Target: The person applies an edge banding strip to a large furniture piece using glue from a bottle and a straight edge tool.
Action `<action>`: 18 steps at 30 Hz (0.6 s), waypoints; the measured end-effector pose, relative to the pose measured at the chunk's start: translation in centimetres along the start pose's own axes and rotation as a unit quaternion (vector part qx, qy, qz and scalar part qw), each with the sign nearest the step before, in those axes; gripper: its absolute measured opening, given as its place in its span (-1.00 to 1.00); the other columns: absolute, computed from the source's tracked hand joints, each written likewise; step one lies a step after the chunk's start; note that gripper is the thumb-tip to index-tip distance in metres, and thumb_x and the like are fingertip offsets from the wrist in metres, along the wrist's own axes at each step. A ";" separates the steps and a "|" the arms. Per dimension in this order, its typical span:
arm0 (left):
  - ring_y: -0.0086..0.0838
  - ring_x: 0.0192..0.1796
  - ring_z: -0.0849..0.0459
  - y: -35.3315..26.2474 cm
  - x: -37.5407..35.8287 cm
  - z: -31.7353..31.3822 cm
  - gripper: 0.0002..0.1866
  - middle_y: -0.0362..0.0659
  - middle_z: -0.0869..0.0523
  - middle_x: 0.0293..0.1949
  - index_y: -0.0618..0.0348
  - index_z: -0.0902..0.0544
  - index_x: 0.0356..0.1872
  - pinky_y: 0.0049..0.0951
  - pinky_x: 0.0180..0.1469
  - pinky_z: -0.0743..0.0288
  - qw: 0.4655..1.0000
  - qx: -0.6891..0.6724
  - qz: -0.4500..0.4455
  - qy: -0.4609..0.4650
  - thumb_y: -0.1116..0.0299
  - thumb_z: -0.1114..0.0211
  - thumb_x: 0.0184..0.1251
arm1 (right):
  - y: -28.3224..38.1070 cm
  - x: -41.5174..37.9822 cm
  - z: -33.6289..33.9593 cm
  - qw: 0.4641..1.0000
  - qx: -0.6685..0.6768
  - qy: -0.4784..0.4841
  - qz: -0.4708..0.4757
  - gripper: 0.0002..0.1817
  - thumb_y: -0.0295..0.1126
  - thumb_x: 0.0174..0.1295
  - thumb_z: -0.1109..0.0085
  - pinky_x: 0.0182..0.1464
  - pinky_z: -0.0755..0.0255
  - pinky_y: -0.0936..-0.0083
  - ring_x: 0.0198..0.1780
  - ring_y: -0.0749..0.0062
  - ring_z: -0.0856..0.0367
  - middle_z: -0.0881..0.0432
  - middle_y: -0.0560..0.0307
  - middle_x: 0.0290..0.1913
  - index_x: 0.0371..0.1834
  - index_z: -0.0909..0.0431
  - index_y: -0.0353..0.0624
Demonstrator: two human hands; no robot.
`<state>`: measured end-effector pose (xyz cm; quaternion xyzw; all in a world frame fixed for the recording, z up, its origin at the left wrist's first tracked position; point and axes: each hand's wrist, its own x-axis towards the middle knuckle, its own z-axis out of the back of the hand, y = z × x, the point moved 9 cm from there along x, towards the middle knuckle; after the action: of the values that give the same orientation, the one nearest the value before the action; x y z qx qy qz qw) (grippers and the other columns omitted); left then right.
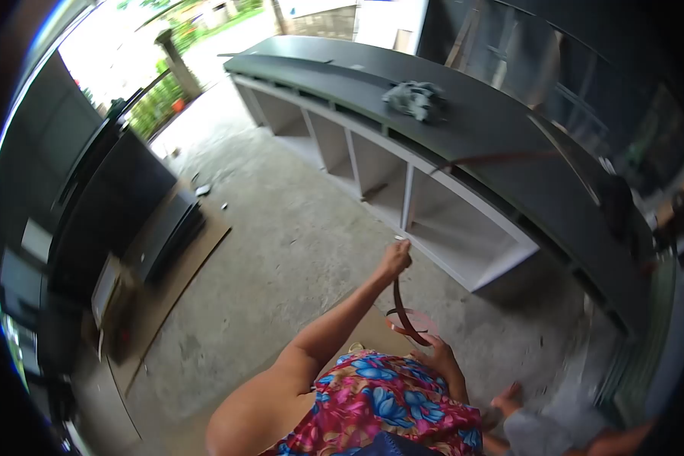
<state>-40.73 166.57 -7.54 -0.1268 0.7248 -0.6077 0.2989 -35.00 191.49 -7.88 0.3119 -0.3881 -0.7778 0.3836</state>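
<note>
My left hand (395, 258) is raised in front of me, its fingers closed on the upper end of a thin dark brown strip (400, 300); a small white bit shows at the fingertips. The strip hangs down in a curve towards my right hand (437, 356), whose fingers are bent round its lower part near my body. Behind the strip a pinkish ring-shaped thing (420, 321) is partly visible. Beyond my hands stands a long cabinet with a dark top (494, 125) and open white compartments (448, 216).
A crumpled grey cloth (414, 100) and another brown strip (501, 158) lie on the cabinet top. Dark panels (167, 235) rest on cardboard (197, 270) at the left. Another person's foot (508, 398) and arm show at the lower right.
</note>
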 end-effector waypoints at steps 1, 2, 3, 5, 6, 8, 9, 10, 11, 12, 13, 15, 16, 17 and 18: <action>-0.67 -0.68 -0.26 -0.2 0.3 0.0 -0.67 -0.34 -0.34 -0.71 0.17 -0.41 -0.47 -0.50 -0.62 -0.18 0.999 0.019 -0.024 -0.020 0.16 0.08 0.42 | 0.1 0.5 0.3 1.000 0.006 0.009 0.004 -0.34 -0.06 -0.06 -0.35 0.15 -0.35 0.31 0.12 0.05 -0.48 -0.54 -0.14 0.05 0.08 -0.47 -0.23; -0.57 -0.65 -0.35 -0.1 0.7 -0.1 -0.68 -0.26 -0.41 -0.68 0.21 -0.43 -0.38 -0.46 -0.57 -0.25 0.999 0.036 -0.029 -0.009 0.16 0.08 0.41 | 0.1 0.8 0.6 1.000 -0.011 0.021 -0.002 -0.33 -0.08 -0.06 -0.37 0.13 -0.36 0.30 0.12 0.04 -0.48 -0.53 -0.17 0.05 0.09 -0.46 -0.25; -0.48 -0.61 -0.43 -0.2 1.0 -0.2 -0.68 -0.17 -0.48 -0.64 0.24 -0.45 -0.30 -0.41 -0.52 -0.32 0.998 0.052 -0.032 0.005 0.16 0.08 0.41 | 0.0 1.2 0.7 0.999 -0.014 0.031 0.007 -0.33 -0.08 -0.06 -0.37 0.13 -0.35 0.30 0.12 0.03 -0.48 -0.52 -0.17 0.06 0.09 -0.45 -0.25; -0.24 -0.45 -0.54 -0.2 1.2 1.0 -0.68 0.01 -0.56 -0.52 0.25 -0.43 -0.14 -0.29 -0.38 -0.40 0.988 0.128 -0.052 -0.070 0.16 0.08 0.41 | -0.3 2.1 1.1 0.999 -0.019 0.045 0.020 -0.31 -0.07 -0.06 -0.37 0.14 -0.34 0.29 0.13 0.02 -0.47 -0.52 -0.17 0.07 0.11 -0.44 -0.24; -0.12 -0.37 -0.60 -0.9 0.9 1.3 -0.66 0.10 -0.60 -0.46 0.25 -0.42 -0.06 -0.22 -0.30 -0.43 0.979 0.166 -0.061 -0.105 0.16 0.08 0.41 | 0.0 2.3 1.4 0.998 -0.029 0.061 0.019 -0.30 -0.07 -0.05 -0.36 0.16 -0.33 0.28 0.16 0.00 -0.44 -0.49 -0.19 0.09 0.14 -0.41 -0.23; 0.05 -0.19 -0.57 -2.0 0.5 1.8 -0.64 0.23 -0.59 -0.32 0.24 -0.36 0.04 -0.12 -0.18 -0.40 0.970 0.189 -0.070 -0.137 0.17 0.08 0.40 | -0.7 2.6 2.0 0.997 -0.042 0.068 0.012 -0.29 -0.07 -0.04 -0.35 0.17 -0.32 0.27 0.17 -0.02 -0.42 -0.48 -0.20 0.11 0.16 -0.40 -0.23; 0.13 -0.10 -0.55 -2.9 0.2 2.0 -0.62 0.29 -0.59 -0.26 0.23 -0.33 0.09 -0.06 -0.11 -0.39 0.965 0.201 -0.076 -0.151 0.18 0.08 0.40 | -1.2 2.7 2.4 0.996 -0.048 0.070 0.009 -0.28 -0.07 -0.04 -0.35 0.17 -0.31 0.27 0.18 -0.02 -0.42 -0.47 -0.20 0.12 0.16 -0.39 -0.23; 0.14 -0.10 -0.55 -3.5 0.0 2.2 -0.62 0.29 -0.59 -0.26 0.22 -0.32 0.09 -0.05 -0.12 -0.38 0.964 0.198 -0.075 -0.159 0.18 0.07 0.40 | -1.9 2.7 2.7 0.995 -0.059 0.075 0.008 -0.27 -0.06 -0.03 -0.34 0.18 -0.31 0.27 0.18 -0.04 -0.41 -0.45 -0.23 0.13 0.18 -0.37 -0.24; 0.15 -0.10 -0.55 -3.9 -0.1 2.4 -0.62 0.29 -0.59 -0.26 0.20 -0.32 0.09 -0.03 -0.12 -0.38 0.964 0.195 -0.074 -0.166 0.18 0.06 0.39 | -2.6 2.7 2.9 0.995 -0.055 0.078 0.004 -0.26 -0.05 -0.04 -0.34 0.18 -0.31 0.27 0.18 -0.04 -0.41 -0.45 -0.23 0.13 0.18 -0.37 -0.24; 0.16 -0.10 -0.56 -4.1 -0.1 2.5 -0.63 0.28 -0.59 -0.27 0.19 -0.32 0.09 -0.02 -0.12 -0.37 0.964 0.191 -0.072 -0.172 0.18 0.05 0.39 | -3.1 2.6 3.3 0.995 -0.051 0.080 -0.001 -0.26 -0.05 -0.04 -0.35 0.18 -0.31 0.26 0.18 -0.04 -0.41 -0.45 -0.24 0.13 0.18 -0.37 -0.25; 0.06 -0.18 -0.56 -4.0 0.0 2.7 -0.63 0.21 -0.58 -0.34 0.16 -0.34 0.10 -0.08 -0.15 -0.38 0.960 0.197 -0.078 -0.181 0.18 0.05 0.39 | -3.7 2.5 3.6 0.996 -0.047 0.082 -0.008 -0.25 -0.04 -0.04 -0.35 0.18 -0.31 0.26 0.19 -0.04 -0.41 -0.45 -0.25 0.13 0.18 -0.37 -0.25; -0.14 -0.33 -0.57 -4.1 0.4 3.1 -0.63 0.06 -0.55 -0.48 0.11 -0.36 0.11 -0.21 -0.21 -0.39 0.953 0.208 -0.090 -0.200 0.16 0.03 0.40 | -4.3 2.3 4.4 0.996 -0.050 0.078 -0.018 -0.28 -0.06 -0.04 -0.35 0.16 -0.33 0.28 0.16 -0.01 -0.45 -0.48 -0.23 0.11 0.17 -0.40 -0.23; -0.14 -0.33 -0.57 -4.4 0.2 3.2 -0.65 0.05 -0.55 -0.47 0.10 -0.38 0.10 -0.21 -0.21 -0.39 0.952 0.211 -0.085 -0.207 0.18 0.03 0.39 | -4.6 2.2 4.8 0.996 -0.050 0.075 -0.023 -0.29 -0.07 -0.03 -0.35 0.15 -0.34 0.29 0.14 0.00 -0.47 -0.49 -0.22 0.10 0.17 -0.41 -0.23; -0.15 -0.34 -0.57 -4.5 0.2 3.3 -0.65 0.04 -0.55 -0.48 0.10 -0.38 0.10 -0.21 -0.22 -0.39 0.949 0.213 -0.099 -0.212 0.19 0.02 0.39 | -5.3 2.3 5.2 0.995 -0.054 0.075 -0.033 -0.29 -0.08 -0.03 -0.35 0.14 -0.35 0.29 0.13 0.01 -0.47 -0.49 -0.21 0.10 0.17 -0.41 -0.23; -0.16 -0.34 -0.56 -4.6 0.0 3.3 -0.66 0.04 -0.54 -0.49 0.09 -0.39 0.10 -0.22 -0.23 -0.39 0.945 0.216 -0.112 -0.217 0.19 0.02 0.39 | -5.8 2.2 5.6 0.995 -0.056 0.076 -0.044 -0.30 -0.08 -0.03 -0.36 0.13 -0.36 0.30 0.13 0.03 -0.48 -0.50 -0.21 0.10 0.17 -0.41 -0.22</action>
<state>-39.63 162.82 -3.40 -0.2689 0.4749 -0.7367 0.3993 -42.56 194.04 -10.37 0.3650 -0.2991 -0.7885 0.3945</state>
